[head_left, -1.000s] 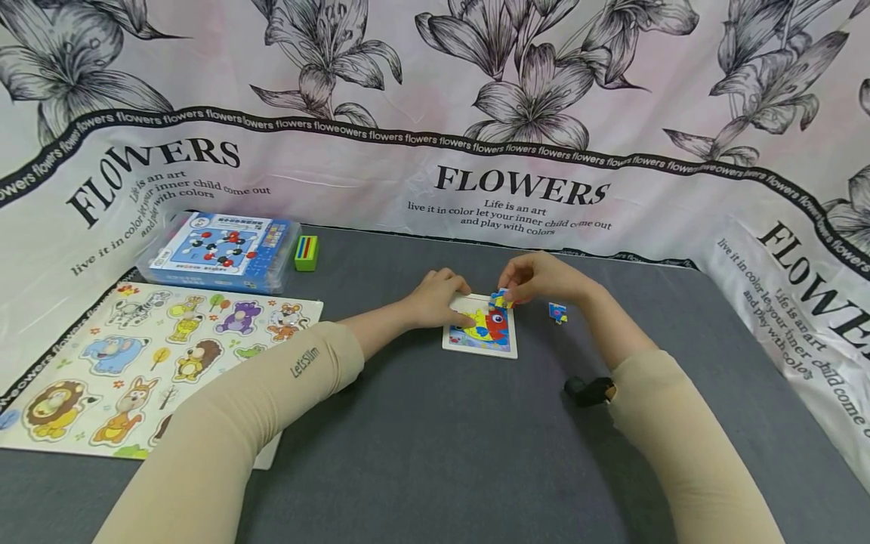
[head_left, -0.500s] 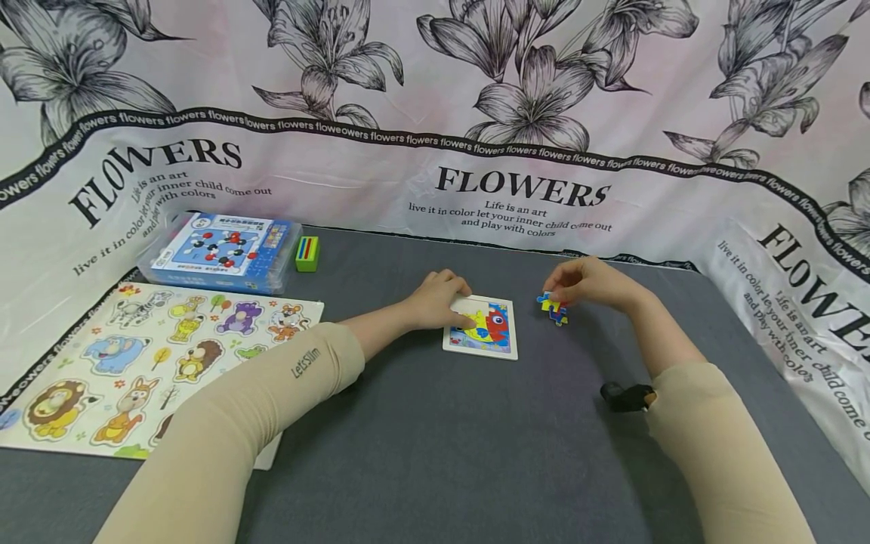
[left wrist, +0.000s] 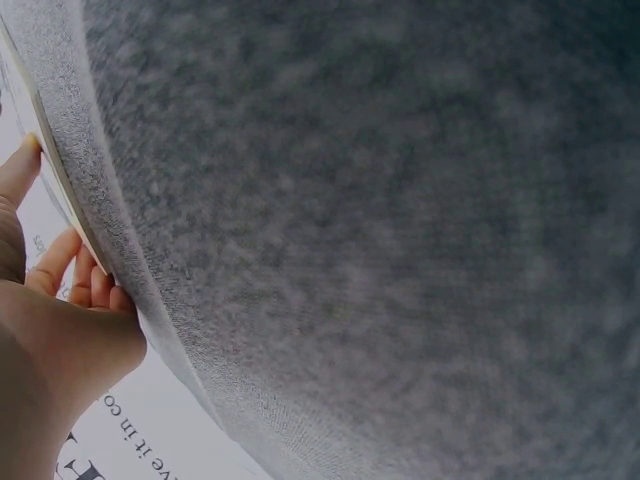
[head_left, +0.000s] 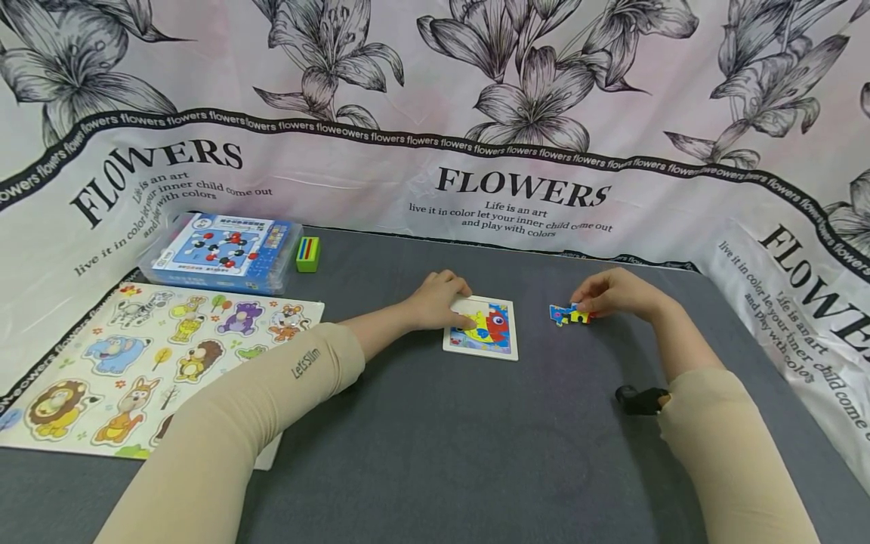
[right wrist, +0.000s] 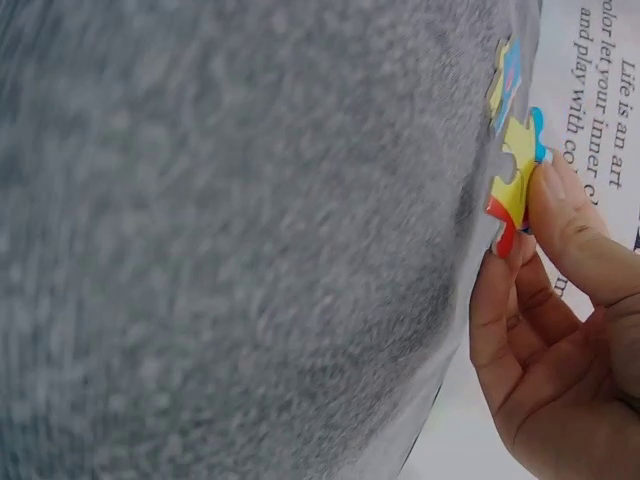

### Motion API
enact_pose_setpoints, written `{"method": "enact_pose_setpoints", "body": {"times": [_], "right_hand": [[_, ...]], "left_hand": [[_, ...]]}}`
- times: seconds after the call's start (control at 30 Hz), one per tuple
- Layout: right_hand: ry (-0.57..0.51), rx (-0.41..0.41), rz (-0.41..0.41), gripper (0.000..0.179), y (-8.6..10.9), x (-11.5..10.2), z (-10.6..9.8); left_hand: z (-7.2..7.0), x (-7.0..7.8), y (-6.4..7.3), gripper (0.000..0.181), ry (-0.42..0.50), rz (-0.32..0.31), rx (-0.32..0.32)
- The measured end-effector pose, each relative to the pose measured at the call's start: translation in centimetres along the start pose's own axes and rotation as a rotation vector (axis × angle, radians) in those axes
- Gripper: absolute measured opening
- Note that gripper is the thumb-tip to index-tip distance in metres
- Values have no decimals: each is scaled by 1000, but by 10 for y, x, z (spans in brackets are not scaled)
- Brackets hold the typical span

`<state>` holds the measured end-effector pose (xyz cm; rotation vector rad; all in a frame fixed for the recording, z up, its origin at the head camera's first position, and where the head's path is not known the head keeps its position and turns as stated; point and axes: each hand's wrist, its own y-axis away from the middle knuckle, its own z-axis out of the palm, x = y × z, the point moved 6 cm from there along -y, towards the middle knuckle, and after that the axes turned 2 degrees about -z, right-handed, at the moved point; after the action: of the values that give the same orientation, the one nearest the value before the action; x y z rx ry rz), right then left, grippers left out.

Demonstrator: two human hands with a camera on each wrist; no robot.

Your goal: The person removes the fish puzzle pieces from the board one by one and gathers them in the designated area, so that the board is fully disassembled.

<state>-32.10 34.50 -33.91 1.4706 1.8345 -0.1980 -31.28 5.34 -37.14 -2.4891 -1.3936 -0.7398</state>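
Note:
In the head view a small fish jigsaw puzzle point(head_left: 498, 326) in a pale frame lies flat on the dark cloth. My left hand point(head_left: 438, 301) holds its left side, the thumb reaching over the picture. The left wrist view shows the thumb and fingers of that hand point(left wrist: 65, 330) at the edge of the pale board point(left wrist: 70, 195). To the right, my right hand point(head_left: 620, 293) pinches a yellow, red and blue jigsaw piece point(right wrist: 514, 172) between thumb and fingers. A second, mostly blue piece point(head_left: 559, 313) lies just left of it; whether the two touch I cannot tell.
A large animal board point(head_left: 156, 363) lies at the left, partly under the left sleeve. Behind it are a clear-lidded box point(head_left: 220, 253) with a molecule picture and a small green block point(head_left: 307, 255). A floral cloth point(head_left: 381, 177) hangs along the back.
My right hand has carried the pinched jigsaw piece rightward, from the puzzle's upper right corner, past the loose piece to its right side. The left hand stays on the puzzle.

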Motion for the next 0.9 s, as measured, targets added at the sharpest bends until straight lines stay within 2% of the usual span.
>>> {"method": "enact_pose_setpoints", "body": {"times": [0.27, 0.47, 0.9], "right_hand": [[12, -55, 58, 31, 1, 10, 2], [67, -39, 86, 30, -2, 14, 1], [86, -34, 94, 29, -3, 15, 0]], "left_hand": [[0, 0, 1, 62, 14, -4, -4], [0, 0, 0, 62, 13, 1, 0], [0, 0, 0, 62, -5, -2, -4]]}}
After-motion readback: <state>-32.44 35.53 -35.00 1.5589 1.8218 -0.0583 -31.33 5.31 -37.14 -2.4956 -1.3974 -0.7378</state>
